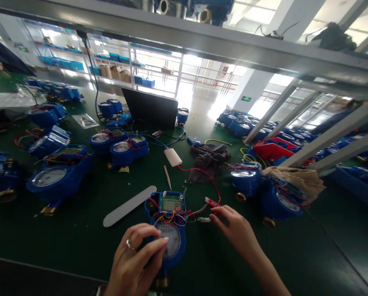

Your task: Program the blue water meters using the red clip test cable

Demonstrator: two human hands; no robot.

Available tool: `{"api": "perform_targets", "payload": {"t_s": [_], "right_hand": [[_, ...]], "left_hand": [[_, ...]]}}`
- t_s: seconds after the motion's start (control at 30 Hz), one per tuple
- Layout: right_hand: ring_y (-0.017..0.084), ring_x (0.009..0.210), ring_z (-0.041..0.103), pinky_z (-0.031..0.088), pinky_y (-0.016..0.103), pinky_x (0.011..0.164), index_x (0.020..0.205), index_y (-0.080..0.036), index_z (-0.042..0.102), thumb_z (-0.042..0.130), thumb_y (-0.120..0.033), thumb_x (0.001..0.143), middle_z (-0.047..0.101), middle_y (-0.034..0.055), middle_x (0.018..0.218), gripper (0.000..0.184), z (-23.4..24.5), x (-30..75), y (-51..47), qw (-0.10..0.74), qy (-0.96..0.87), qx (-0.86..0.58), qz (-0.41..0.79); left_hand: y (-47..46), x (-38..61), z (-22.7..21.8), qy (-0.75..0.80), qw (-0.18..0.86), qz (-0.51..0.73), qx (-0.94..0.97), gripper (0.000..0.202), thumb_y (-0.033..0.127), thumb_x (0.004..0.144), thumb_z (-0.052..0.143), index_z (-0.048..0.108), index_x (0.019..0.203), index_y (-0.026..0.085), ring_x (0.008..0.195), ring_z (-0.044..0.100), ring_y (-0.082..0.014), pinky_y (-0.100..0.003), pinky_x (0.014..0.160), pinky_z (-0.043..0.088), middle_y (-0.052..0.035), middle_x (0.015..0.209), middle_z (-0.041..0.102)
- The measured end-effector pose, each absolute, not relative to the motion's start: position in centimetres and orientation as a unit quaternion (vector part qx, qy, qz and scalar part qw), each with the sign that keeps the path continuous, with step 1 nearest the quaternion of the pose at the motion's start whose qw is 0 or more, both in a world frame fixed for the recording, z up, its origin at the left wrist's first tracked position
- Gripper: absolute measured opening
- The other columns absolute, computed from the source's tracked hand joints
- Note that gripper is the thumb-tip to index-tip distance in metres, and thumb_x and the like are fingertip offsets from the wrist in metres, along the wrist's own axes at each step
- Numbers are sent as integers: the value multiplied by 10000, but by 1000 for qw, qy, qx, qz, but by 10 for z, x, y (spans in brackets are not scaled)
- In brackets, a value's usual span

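A blue water meter (168, 224) with a small LCD board and loose coloured wires on top lies on the green bench in front of me. My left hand (136, 263), a ring on one finger, rests on the meter's round dial with its fingers curled around it. My right hand (235, 228) sits to the meter's right, its fingertips pinched on a small white connector (204, 219) at the end of the meter's wires. A red clip (212, 202) on a red wire lies just above those fingers.
Several more blue meters sit around: left (56, 176), centre back (128, 149), right (279, 199). A white flat strip (129, 206), a white box (173, 157), a dark cloth (208, 161), a laptop (150, 108) and slanted metal frame bars (332, 135) are nearby.
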State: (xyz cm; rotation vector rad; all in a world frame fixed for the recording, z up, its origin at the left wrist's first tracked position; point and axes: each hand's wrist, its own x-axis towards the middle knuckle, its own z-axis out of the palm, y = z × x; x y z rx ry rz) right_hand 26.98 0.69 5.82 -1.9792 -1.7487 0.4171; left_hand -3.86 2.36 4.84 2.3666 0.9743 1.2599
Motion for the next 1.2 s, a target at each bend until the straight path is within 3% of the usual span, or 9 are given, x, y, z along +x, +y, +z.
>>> {"api": "perform_targets", "payload": {"t_s": [0.1,0.27,0.4,0.5,0.67,0.83,1.0,1.1,1.2], "right_hand": [[258,783,704,562,357,641,973,-235,736,593,-221,896,728,99,971,163,52,264,9,190,-653,-725,113],[277,1010,656,530,416,871,1031,-222,736,594,0,854,728,106,1072,317,44,246,36,110,-727,-671,90],[227,961,659,525,423,868,863,-165,707,672,-67,862,722,45,956,104,41,245,55,62,-770,-625,112],[201,919,658,515,429,884,863,-153,673,655,-100,885,697,15,913,61,40,248,56,72,-772,-618,128],[234,857,640,517,418,820,939,-154,629,487,-91,906,664,77,911,159,44,258,43,195,-699,-669,160],[250,743,640,532,391,653,995,-169,607,429,-408,960,637,71,819,300,58,273,30,367,-550,-711,237],[182,592,603,590,382,692,682,-225,577,568,-699,812,519,-29,587,492,73,271,16,515,-433,-648,357],[209,842,667,559,381,900,635,-236,589,706,-684,716,657,8,758,470,78,268,9,576,-368,-622,382],[270,1148,614,478,428,1033,613,-244,618,761,-597,706,735,40,976,392,82,266,3,606,-326,-605,401]], "left_hand": [[39,-28,67,302,109,390,863,229,128,963,504,661,1088,240,906,576,-187,-312,798,483,-31,977,631],[43,-12,85,347,39,383,855,276,253,1029,431,697,966,213,761,577,-187,-359,774,392,-5,856,651],[39,-11,88,347,-1,381,857,304,251,1050,385,672,1089,156,782,593,-183,-341,791,386,-21,887,674],[39,-11,88,347,-14,384,856,319,232,1057,356,648,1108,113,766,601,-172,-319,776,404,-29,865,676],[47,-8,90,348,-28,328,878,369,166,1048,321,676,950,167,643,575,-179,-327,673,408,-3,732,638],[56,-9,93,300,-44,284,909,390,40,983,335,688,962,206,648,568,-176,-318,680,409,-2,769,649],[58,-9,99,289,-13,241,926,266,-8,866,495,676,890,186,627,578,-171,-317,663,406,-5,777,660],[58,-9,104,304,39,228,924,153,47,803,618,655,813,196,624,581,-193,-336,649,411,0,754,652],[58,-11,106,312,86,226,919,125,77,783,671,645,794,198,631,590,-199,-341,651,424,6,755,654]]}}
